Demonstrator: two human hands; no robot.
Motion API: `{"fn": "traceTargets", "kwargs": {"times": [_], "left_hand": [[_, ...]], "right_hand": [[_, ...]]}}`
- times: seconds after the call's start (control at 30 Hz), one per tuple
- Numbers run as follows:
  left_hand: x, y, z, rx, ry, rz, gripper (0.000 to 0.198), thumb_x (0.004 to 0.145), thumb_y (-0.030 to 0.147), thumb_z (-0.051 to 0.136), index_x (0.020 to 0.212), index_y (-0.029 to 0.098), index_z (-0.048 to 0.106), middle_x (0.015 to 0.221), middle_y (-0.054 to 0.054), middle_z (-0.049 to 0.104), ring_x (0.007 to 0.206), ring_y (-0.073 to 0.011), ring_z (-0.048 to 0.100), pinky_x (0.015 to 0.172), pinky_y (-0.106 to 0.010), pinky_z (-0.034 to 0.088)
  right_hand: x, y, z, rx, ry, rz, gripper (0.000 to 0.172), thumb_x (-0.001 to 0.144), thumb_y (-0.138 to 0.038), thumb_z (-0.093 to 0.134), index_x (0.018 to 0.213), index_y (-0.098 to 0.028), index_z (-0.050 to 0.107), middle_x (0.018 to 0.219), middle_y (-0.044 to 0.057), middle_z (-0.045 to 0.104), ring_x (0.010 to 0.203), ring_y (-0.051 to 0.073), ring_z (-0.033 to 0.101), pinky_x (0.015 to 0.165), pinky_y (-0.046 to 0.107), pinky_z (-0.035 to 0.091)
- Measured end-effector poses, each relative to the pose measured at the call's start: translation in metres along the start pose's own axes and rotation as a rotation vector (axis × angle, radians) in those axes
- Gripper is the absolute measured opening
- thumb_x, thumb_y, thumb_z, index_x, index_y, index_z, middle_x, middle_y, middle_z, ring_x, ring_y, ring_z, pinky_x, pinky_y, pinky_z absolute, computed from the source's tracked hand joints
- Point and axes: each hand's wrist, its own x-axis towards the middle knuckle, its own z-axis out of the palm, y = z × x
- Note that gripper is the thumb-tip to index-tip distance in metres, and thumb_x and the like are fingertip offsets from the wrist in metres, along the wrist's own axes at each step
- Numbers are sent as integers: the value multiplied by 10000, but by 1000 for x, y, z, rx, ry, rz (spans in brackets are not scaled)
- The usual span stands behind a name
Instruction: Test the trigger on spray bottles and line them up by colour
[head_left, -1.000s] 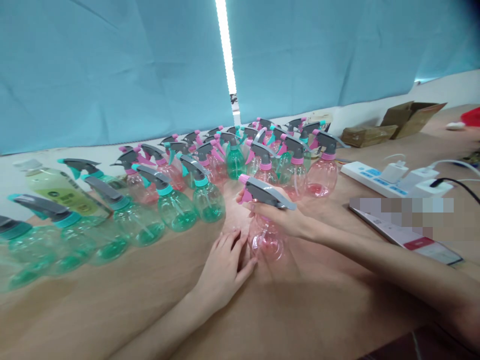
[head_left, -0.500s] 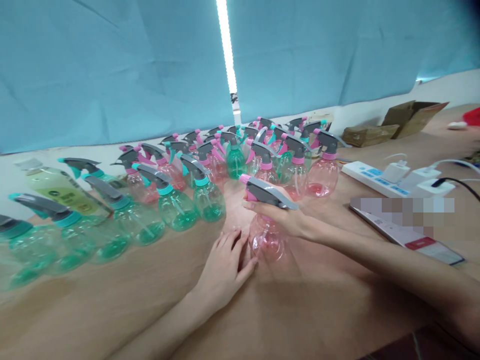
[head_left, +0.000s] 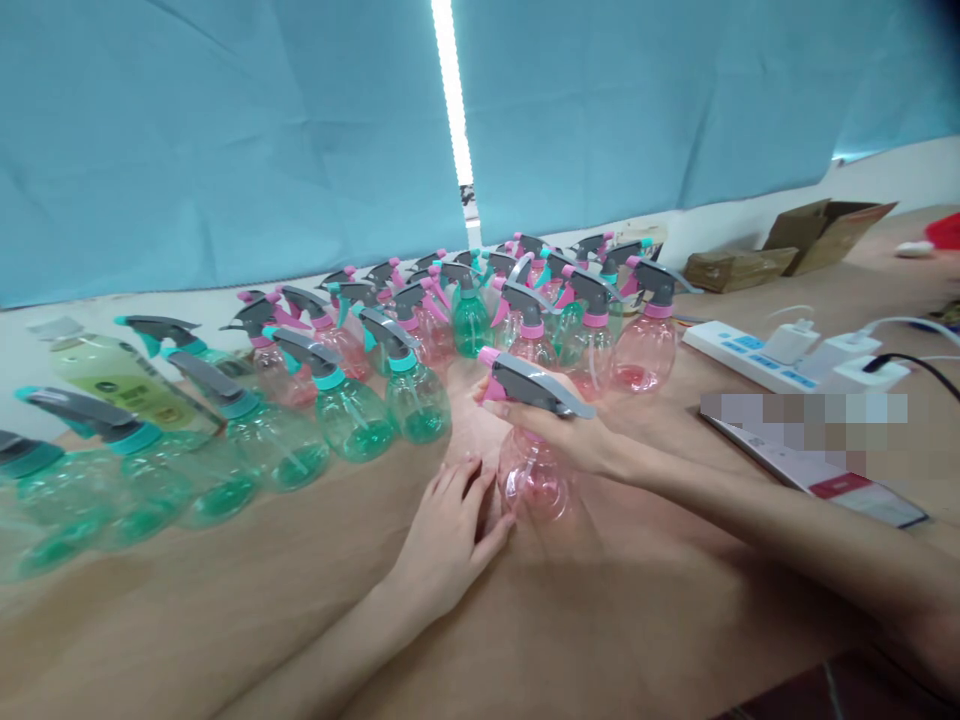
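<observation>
at the far left, a big bottle (head_left: 120, 375) with a pale cap stands behind a slanting row of green spray bottles (head_left: 356, 425) on the table (head_left: 337, 590). next, the left hand (head_left: 450, 525) lies palm down, fingers stretched out and gripping nothing, just beside the pink spray bottle (head_left: 534, 480). that bottle is upright in front of a crowd of pink and green ones, with the right hand (head_left: 574, 430) wrapped around its neck under the grey spray head. further right are a phone (head_left: 795, 462), a white power strip (head_left: 739, 350) with plugs, and an open cardboard box (head_left: 825, 238).
</observation>
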Motion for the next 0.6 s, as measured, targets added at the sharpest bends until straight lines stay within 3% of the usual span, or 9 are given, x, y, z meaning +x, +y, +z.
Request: {"fn": "traceTargets", "kwargs": {"times": [0.33,0.6], "left_hand": [[1,0,0,-9,-5,-13,351,951,379,536,1200,133,568,1362,-197,536,1276,-356,488,1017,-540,422],[1,0,-1,1,-24,-24,354,951,380,536,1213,144,555,1363,-192,537,1285,-351,481,1024,-543,413]], "right_hand": [[-1,2,0,12,8,33,218,866,-301,618,1080,-266,626,884,1,626,703,151,552,751,348,494],[0,-1,0,29,-1,35,280,853,-305,633,1130,-272,625,1040,26,663,874,193,613,880,405,502]]}}
